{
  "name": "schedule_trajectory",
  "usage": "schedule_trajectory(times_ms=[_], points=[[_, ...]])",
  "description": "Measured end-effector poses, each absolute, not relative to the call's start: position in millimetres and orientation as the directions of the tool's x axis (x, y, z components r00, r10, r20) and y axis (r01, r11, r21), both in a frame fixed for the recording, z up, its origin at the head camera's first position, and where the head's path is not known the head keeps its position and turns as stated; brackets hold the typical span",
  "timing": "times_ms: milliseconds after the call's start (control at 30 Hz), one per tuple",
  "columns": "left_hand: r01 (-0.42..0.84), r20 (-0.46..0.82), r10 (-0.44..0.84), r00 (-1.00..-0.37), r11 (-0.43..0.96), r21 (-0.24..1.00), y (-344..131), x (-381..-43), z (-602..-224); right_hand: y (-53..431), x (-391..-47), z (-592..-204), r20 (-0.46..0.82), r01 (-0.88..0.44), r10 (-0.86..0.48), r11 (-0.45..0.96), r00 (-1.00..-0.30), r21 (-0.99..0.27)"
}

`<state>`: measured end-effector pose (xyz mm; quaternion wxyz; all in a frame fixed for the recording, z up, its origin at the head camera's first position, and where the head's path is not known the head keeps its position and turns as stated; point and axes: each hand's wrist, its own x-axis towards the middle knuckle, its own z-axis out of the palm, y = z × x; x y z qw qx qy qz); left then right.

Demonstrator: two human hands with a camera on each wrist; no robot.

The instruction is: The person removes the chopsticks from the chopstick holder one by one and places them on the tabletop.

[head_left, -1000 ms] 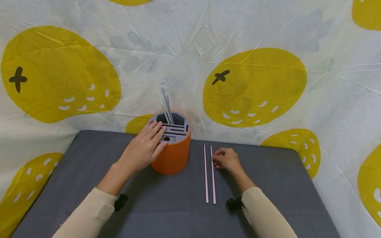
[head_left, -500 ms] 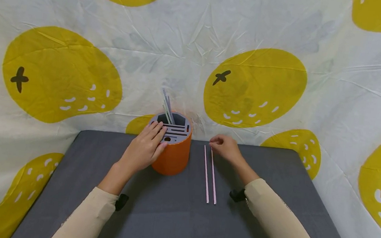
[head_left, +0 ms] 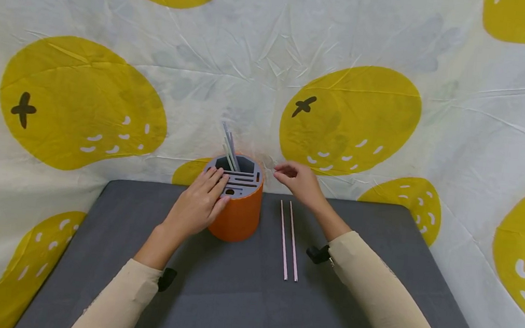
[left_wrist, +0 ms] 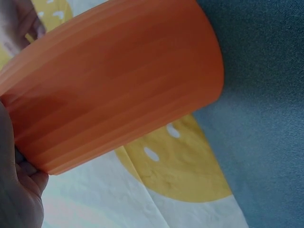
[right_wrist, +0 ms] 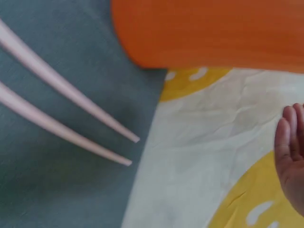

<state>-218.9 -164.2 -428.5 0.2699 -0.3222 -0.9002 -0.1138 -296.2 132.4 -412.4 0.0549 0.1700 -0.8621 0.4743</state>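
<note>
While the left hand (head_left: 196, 200) rests straight-fingered on the orange holder (head_left: 238, 219), the right hand (head_left: 300, 181) hovers nearby, loosely curled.

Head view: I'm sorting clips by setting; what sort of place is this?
Probably a staged tabletop recording spot: a dark grey table stands before a sheet printed with yellow fruit shapes, and black wrist-worn devices are visible.

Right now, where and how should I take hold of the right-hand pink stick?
Probably pinch the right-hand pink stick near its middle, coming from above and right with the right hand: it is thin and lies flat on the table, and the other pink stick runs close along its left.
</note>
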Motion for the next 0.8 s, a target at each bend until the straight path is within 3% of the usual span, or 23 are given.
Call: schedule_trajectory(times_ms=[300, 800], points=[[0.638, 0.549, 0.519, -0.655, 0.77, 0.033, -163.8, -218.9, -427.6, 94.5, -291.7, -381.7, 0.404, -0.492, -0.299, 0.335, -0.864, -0.804], [0.646, 0.57, 0.523, -0.634, 0.763, 0.019, -163.6, -218.9, -427.6, 54.3, -306.0, -365.6, 0.275, -0.481, -0.45, 0.448, -0.85, -0.754]])
